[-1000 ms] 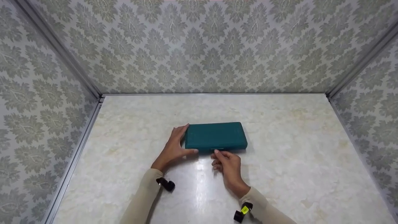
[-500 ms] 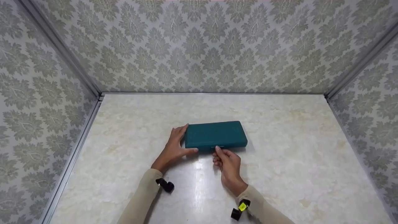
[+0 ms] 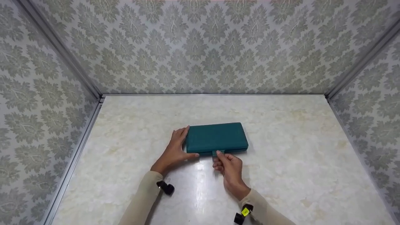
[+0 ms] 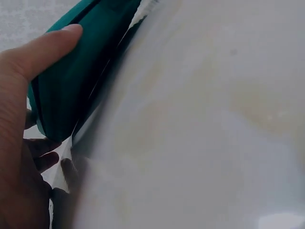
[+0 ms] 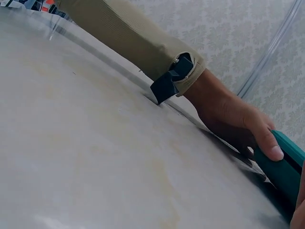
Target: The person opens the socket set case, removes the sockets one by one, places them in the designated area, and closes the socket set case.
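Observation:
A closed teal rectangular case (image 3: pixel 217 137) lies on the table in the head view, its long side towards me. My left hand (image 3: pixel 172 148) grips its left end, thumb along the front side and fingers round the far left corner. In the left wrist view the thumb (image 4: pixel 52 47) presses the case's side (image 4: pixel 76 71) just below the lid seam. At the middle of the front side, a small latch tab (image 3: pixel 215 153) sticks out. My right hand (image 3: pixel 232 170) pinches this tab with the thumb on top and the other fingers curled. In the right wrist view only a sliver of the right hand (image 5: pixel 299 212) shows.
The pale marbled table (image 3: pixel 290 162) stretches around the case on every side. Patterned walls (image 3: pixel 215 47) stand behind and at both sides, meeting at metal edge rails (image 3: pixel 79 156). Black wrist cameras (image 3: pixel 166 187) hang from both sleeves.
The latch tab now stands out from the front side, where it was barely visible before. My right hand rose slightly, then moved back down towards me. The left hand keeps its hold.

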Motion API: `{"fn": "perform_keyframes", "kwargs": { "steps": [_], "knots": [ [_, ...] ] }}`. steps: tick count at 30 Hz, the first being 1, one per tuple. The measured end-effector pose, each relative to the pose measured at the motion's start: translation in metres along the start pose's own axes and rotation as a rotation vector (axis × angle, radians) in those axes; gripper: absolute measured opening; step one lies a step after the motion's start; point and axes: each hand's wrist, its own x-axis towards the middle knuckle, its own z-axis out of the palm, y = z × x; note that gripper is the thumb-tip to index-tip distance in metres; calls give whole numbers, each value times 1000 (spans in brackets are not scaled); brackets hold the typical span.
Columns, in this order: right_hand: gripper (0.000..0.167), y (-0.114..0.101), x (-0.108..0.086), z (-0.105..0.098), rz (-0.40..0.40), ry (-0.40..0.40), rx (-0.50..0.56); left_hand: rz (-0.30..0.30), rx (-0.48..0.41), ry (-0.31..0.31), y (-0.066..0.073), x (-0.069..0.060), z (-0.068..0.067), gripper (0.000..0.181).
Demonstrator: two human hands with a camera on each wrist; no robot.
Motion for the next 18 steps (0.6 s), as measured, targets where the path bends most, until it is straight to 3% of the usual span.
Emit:
{"fn": "perform_keyframes", "kwargs": {
  "steps": [7, 14, 18],
  "knots": [
    [33, -4, -8, -10, 9, -101, -71, 2, 35, -46, 1, -9, -2, 129],
    [36, -11, -13, -18, -47, -191, -144, -86, -66, -96, 2, -21, -10, 120],
    [39, -22, -15, -27, -111, -283, -306, -123, -102, -96, 3, -20, -10, 119]
  ]
}}
